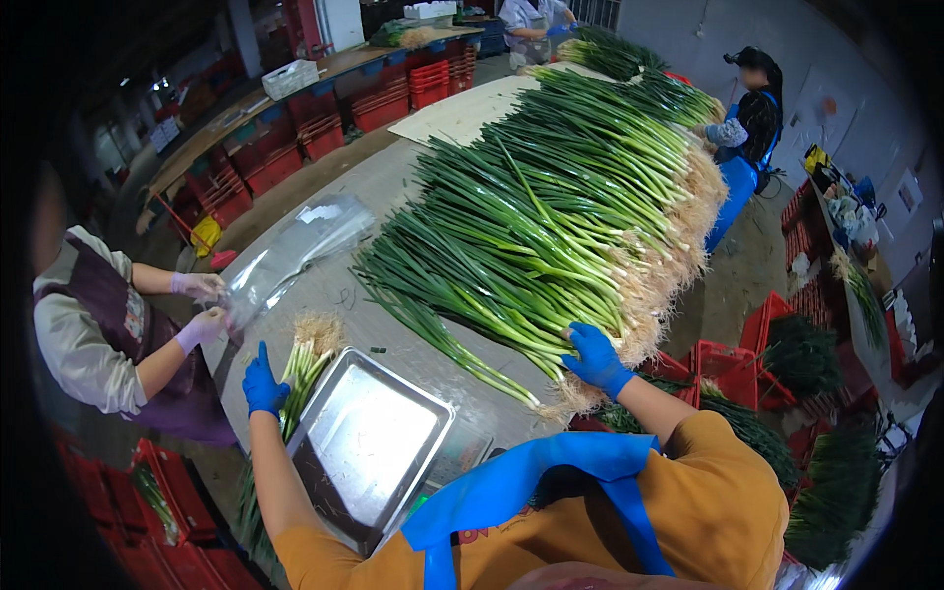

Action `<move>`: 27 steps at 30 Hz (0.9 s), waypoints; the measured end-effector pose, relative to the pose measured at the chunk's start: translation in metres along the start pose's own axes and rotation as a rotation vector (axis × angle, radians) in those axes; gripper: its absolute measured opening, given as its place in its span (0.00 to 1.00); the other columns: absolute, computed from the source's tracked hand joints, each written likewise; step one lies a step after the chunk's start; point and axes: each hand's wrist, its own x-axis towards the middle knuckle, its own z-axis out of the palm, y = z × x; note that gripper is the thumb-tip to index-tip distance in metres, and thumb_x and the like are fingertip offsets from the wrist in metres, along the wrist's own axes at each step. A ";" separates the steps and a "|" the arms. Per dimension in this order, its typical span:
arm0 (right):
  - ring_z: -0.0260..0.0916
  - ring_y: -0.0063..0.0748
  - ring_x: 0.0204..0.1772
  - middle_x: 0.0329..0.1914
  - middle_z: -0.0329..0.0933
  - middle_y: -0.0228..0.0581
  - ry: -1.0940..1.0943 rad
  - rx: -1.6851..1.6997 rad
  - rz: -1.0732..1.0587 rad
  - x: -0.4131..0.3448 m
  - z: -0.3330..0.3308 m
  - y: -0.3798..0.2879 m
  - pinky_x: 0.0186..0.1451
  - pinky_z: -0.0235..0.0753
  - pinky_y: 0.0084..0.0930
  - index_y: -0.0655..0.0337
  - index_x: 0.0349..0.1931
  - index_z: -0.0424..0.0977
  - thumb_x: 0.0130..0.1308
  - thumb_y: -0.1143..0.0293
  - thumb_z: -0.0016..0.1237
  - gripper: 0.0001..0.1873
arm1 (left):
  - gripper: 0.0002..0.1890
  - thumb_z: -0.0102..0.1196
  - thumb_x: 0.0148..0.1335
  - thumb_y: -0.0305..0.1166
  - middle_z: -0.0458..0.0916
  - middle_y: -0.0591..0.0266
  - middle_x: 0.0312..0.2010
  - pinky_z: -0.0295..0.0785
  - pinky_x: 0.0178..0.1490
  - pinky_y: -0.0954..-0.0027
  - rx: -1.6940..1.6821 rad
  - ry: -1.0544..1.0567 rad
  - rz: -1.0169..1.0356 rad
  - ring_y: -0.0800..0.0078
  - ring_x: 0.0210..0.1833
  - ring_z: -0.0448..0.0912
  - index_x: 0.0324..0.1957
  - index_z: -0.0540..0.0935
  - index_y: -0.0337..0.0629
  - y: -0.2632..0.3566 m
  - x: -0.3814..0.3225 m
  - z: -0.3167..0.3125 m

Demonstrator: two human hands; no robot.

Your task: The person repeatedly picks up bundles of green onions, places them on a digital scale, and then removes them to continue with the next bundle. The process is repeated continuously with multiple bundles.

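My left hand [264, 382], in a blue glove, is beside a small bunch of spring onions [301, 372]. Its index finger and thumb are spread, and the thumb side touches the stalks. The bunch lies along the left side of a shiny metal tray [372, 435], roots toward the table's middle. My right hand [599, 361], also blue-gloved, has its fingers curled over pale stalks at the near end of a long heap of spring onions [516, 251]. The heap's stringy roots [682, 243] face right. The tray stands on what appears to be a scale [461, 450], partly hidden.
At left a co-worker's gloved hands [203, 310] hold clear plastic bags [295, 251] on the table [398, 169]. Another co-worker [752, 125] stands at the heap's right, a third [535, 29] at the far end. Red crates [726, 369] with spring onions stand right; more crates [177, 487] are lower left.
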 end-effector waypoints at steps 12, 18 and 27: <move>0.70 0.53 0.49 0.48 0.71 0.50 -0.213 -0.284 0.054 0.014 0.025 0.003 0.49 0.73 0.46 0.59 0.46 0.72 0.47 0.55 0.63 0.28 | 0.41 0.63 0.56 0.38 0.66 0.48 0.66 0.57 0.70 0.59 -1.430 -0.302 0.463 0.59 0.69 0.64 0.71 0.60 0.40 0.268 -0.173 -0.085; 0.73 0.56 0.46 0.44 0.72 0.55 -0.308 -0.086 0.107 0.018 0.032 0.000 0.45 0.75 0.46 0.56 0.60 0.62 0.49 0.54 0.65 0.39 | 0.49 0.60 0.61 0.42 0.66 0.46 0.62 0.67 0.59 0.58 -1.476 -0.890 -0.029 0.58 0.60 0.69 0.75 0.40 0.52 0.362 -0.169 0.049; 0.75 0.53 0.51 0.46 0.77 0.50 -0.427 -0.079 0.172 0.039 0.033 0.007 0.49 0.75 0.46 0.60 0.53 0.70 0.52 0.42 0.59 0.36 | 0.40 0.56 0.62 0.39 0.71 0.61 0.50 0.73 0.46 0.46 -2.082 -0.870 -0.582 0.62 0.45 0.74 0.72 0.49 0.68 0.404 -0.170 0.161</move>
